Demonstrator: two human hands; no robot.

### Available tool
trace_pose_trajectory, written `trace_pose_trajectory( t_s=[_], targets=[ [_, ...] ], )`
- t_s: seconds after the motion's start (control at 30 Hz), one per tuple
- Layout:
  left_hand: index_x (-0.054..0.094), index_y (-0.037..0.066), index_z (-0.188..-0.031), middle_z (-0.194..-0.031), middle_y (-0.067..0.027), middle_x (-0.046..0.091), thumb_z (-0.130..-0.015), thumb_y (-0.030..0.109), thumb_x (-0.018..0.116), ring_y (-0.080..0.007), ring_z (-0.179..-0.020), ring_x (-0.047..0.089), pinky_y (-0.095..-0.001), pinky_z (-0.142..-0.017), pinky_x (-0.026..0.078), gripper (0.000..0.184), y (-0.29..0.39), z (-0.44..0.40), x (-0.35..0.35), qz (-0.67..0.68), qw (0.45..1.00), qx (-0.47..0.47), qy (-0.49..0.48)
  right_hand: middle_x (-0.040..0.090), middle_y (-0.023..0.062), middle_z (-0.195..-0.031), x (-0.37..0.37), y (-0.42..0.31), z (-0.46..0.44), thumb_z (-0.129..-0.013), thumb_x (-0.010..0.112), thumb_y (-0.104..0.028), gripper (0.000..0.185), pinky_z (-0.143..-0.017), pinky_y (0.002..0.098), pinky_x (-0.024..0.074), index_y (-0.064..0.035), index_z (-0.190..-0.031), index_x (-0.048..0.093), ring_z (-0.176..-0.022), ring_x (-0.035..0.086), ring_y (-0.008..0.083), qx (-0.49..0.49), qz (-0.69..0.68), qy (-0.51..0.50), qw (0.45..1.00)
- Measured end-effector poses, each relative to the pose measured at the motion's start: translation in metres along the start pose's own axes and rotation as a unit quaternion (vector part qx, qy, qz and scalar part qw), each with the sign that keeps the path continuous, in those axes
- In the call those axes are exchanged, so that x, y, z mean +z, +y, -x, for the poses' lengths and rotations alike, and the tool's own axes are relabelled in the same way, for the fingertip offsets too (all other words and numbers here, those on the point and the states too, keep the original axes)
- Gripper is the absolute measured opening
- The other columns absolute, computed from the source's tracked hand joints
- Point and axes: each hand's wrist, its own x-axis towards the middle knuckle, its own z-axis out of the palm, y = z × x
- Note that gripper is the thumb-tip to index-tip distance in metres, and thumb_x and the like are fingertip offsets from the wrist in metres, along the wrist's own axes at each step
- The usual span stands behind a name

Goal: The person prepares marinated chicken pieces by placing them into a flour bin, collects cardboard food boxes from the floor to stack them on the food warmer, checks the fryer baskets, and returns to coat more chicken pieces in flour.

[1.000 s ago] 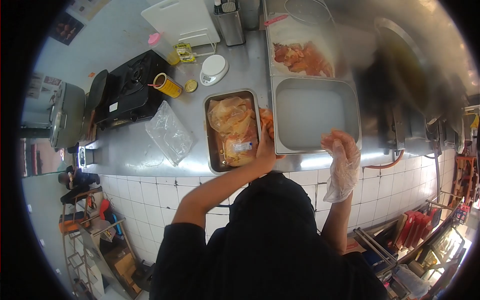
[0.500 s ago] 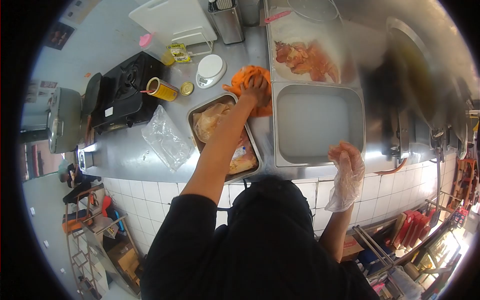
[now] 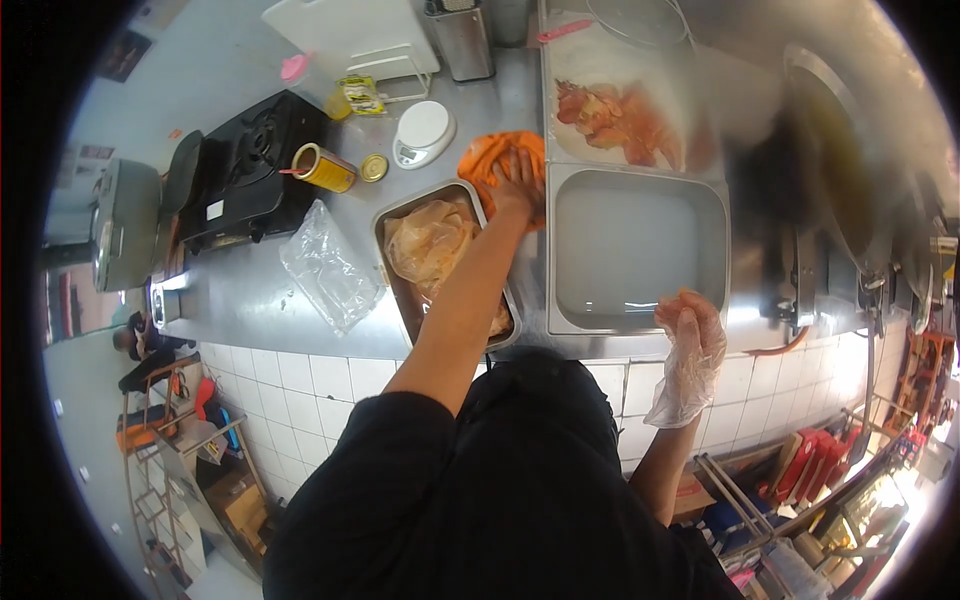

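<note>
My left hand (image 3: 516, 185) lies bare on a bunched orange cloth (image 3: 485, 153), fingers stretched apart and pressing it against the counter. Below that forearm stands a metal tray (image 3: 388, 262) holding a crumpled translucent plastic bag (image 3: 428, 240); the arm hides part of its contents. My right hand (image 3: 692, 345), in a clear plastic glove, hovers by the near right corner of a deep rectangular metal pan (image 3: 640, 250). Its fingers are curled together, and whether anything is in them I cannot make out. Cloudy liquid seems to lie in the pan.
Raw meat pieces (image 3: 620, 120) lie in a pale tray behind the pan. Left are a white kitchen scale (image 3: 424, 132), a yellow can (image 3: 328, 170), its lid (image 3: 374, 167), a clear plastic bag (image 3: 328, 270) and a black stove (image 3: 250, 170). A large pan (image 3: 835, 150) stands right.
My left hand has flattened, its fingers spreading over the cloth, and its forearm has shifted right over the metal tray. My gloved right hand stays almost in place.
</note>
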Motion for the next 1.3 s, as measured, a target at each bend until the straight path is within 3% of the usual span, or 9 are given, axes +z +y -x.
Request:
trace_pose_trajectory(
  t_s=[0.13,0.23,0.4,0.5,0.7,0.83,1.17,1.23,1.3],
  targets=[
    [-0.001,0.014,-0.158,-0.166,-0.004,-0.005,-0.102,0.044,0.024,-0.0368,-0.151,0.002,-0.0649,-0.116,0.007,0.068,-0.008,0.046,0.024,-0.085,0.995,0.056,-0.005,0.067,0.0091,-0.097,0.011,-0.005,-0.006,-0.099,0.058,-0.015,0.023,-0.089,0.0346,0.0542,-0.0002,-0.117,0.062,-0.094,0.066,0.0199,-0.014,-0.008,-0.032,0.999],
    [0.005,0.007,-0.158,-0.165,-0.0137,0.003,-0.084,0.052,0.062,-0.0459,-0.149,0.007,-0.0648,-0.116,0.004,0.103,-0.009,0.091,0.039,-0.123,0.984,0.13,-0.002,0.067,0.0096,-0.098,0.016,-0.006,-0.01,-0.099,0.058,-0.014,0.024,-0.089,0.0346,0.0541,0.0001,-0.118,0.062,-0.095,0.066,0.0203,-0.002,-0.012,-0.061,0.998],
    [0.019,0.008,-0.157,-0.164,-0.0145,0.013,-0.069,0.061,0.073,-0.0467,-0.147,0.014,-0.0634,-0.116,0.0,0.116,-0.003,0.137,0.055,-0.219,0.965,0.147,0.001,0.067,0.0106,-0.099,0.027,-0.009,-0.006,-0.099,0.057,-0.013,0.024,-0.089,0.0342,0.054,0.0008,-0.118,0.061,-0.095,0.066,0.0206,-0.015,-0.007,-0.096,0.995],
    [0.025,0.009,-0.155,-0.161,-0.0126,0.023,-0.077,0.06,0.064,-0.0428,-0.146,0.022,-0.0634,-0.116,0.009,0.101,-0.005,0.136,0.03,-0.268,0.95,0.157,-0.04,0.067,0.0114,-0.101,0.027,-0.009,-0.002,-0.099,0.059,-0.014,0.025,-0.089,0.0343,0.054,0.0009,-0.118,0.061,-0.097,0.066,0.0211,-0.007,-0.007,-0.116,0.993],
    [0.028,0.011,-0.154,-0.157,-0.0118,0.027,-0.081,0.058,0.061,-0.0388,-0.143,0.026,-0.0583,-0.115,0.015,0.093,-0.035,0.035,0.029,-0.229,0.956,0.182,0.003,0.067,0.0119,-0.108,0.011,0.016,0.014,-0.094,0.068,-0.02,0.025,-0.086,0.0348,0.0544,-0.0024,-0.111,0.064,-0.096,0.067,0.0246,-0.028,-0.113,-0.135,0.984],
    [0.029,0.012,-0.153,-0.155,-0.0114,0.03,-0.084,0.057,0.06,-0.0362,-0.142,0.029,-0.0548,-0.114,0.02,0.088,-0.06,-0.065,0.036,-0.162,0.963,0.194,0.089,0.069,0.0107,-0.091,-0.008,0.008,0.036,-0.093,0.065,-0.019,0.019,-0.075,0.0327,0.0533,-0.0064,-0.108,0.067,-0.082,0.067,0.0218,-0.039,0.15,-0.047,0.987],
    [0.033,0.015,-0.151,-0.149,-0.0102,0.038,-0.091,0.054,0.056,-0.0297,-0.137,0.037,-0.0462,-0.113,0.031,0.075,-0.117,-0.28,0.045,-0.048,0.977,0.151,0.143,0.066,0.0037,-0.086,-0.084,0.005,0.09,-0.096,0.06,-0.021,0.024,-0.071,0.0273,0.049,-0.0042,-0.111,0.067,-0.078,0.06,0.0119,0.111,0.158,0.098,0.976],
    [0.033,0.017,-0.151,-0.151,-0.0115,0.036,-0.089,0.055,0.059,-0.0308,-0.139,0.036,-0.0475,-0.113,0.031,0.077,-0.122,-0.255,0.039,-0.216,0.961,0.072,0.158,0.069,0.0044,-0.098,-0.086,0.001,0.092,-0.096,0.061,-0.012,0.021,-0.081,0.0265,0.0518,-0.0009,-0.113,0.065,-0.092,0.064,0.0116,0.143,0.111,0.099,0.978],
    [0.042,0.003,-0.142,-0.146,-0.0203,0.041,-0.093,0.045,0.05,-0.038,-0.134,0.042,-0.054,-0.114,0.027,0.065,-0.127,-0.156,-0.007,-0.394,0.886,0.228,0.093,0.069,0.0048,-0.099,-0.079,-0.017,0.09,-0.096,0.061,-0.014,0.022,-0.081,0.0267,0.0519,-0.0015,-0.113,0.065,-0.093,0.064,0.0112,0.132,0.183,0.074,0.972]
  ],
)
